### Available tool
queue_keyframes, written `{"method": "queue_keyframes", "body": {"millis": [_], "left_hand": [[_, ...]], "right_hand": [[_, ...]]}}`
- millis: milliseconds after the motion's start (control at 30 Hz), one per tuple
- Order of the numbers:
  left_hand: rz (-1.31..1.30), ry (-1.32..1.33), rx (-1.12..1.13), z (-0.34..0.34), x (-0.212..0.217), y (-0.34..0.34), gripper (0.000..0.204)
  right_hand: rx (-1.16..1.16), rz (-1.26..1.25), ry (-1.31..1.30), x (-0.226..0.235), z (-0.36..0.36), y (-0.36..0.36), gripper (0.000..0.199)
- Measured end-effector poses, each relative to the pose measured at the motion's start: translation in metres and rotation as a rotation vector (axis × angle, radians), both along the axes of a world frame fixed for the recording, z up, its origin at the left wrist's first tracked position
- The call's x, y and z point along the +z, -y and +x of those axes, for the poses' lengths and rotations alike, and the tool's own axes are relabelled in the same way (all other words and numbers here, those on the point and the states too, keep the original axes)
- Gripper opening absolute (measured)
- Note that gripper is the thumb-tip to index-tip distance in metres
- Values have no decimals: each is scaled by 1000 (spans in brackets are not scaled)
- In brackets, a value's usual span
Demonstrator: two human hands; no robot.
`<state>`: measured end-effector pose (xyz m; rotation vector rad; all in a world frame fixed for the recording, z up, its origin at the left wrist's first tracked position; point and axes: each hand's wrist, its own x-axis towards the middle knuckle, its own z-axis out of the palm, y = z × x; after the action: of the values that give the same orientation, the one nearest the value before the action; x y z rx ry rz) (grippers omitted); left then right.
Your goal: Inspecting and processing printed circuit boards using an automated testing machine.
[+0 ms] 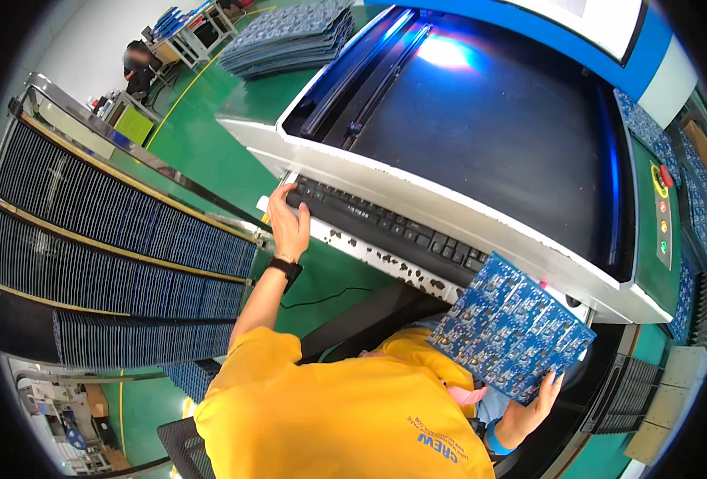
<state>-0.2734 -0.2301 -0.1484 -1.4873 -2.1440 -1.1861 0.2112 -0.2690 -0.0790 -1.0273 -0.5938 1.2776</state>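
Head view, hands apart, right hand (pixel 529 411) gripping blue gridded circuit panel (pixel 511 327), left hand (pixel 289 223) on black keyboard (pixel 385 223)

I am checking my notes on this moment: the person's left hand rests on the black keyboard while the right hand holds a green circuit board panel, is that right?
Not quite: the circuit board panel is blue, not green, as the head view shows. The rest stands: the left hand rests on the black keyboard, and the right hand holds the panel by its lower edge.
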Motion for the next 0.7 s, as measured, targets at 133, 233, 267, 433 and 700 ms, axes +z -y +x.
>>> {"method": "queue_keyframes", "body": {"millis": [133,233,267,433,700], "left_hand": [[-81,-62,6,4,9,4,45],[-18,11,-24,4,0,7,46],[33,55,-45,4,-2,8,45],[80,25,-33,11,1,4,46],[67,24,-19,6,3,-2,46]], "right_hand": [[23,18,-34,-2,-2,-2,44],[1,-16,-21,2,-8,0,46],[10,-40,-32,3,-8,1,47],[41,-70,-24,27,-21,-3,45],[39,-49,-38,23,-28,-7,42]]}}
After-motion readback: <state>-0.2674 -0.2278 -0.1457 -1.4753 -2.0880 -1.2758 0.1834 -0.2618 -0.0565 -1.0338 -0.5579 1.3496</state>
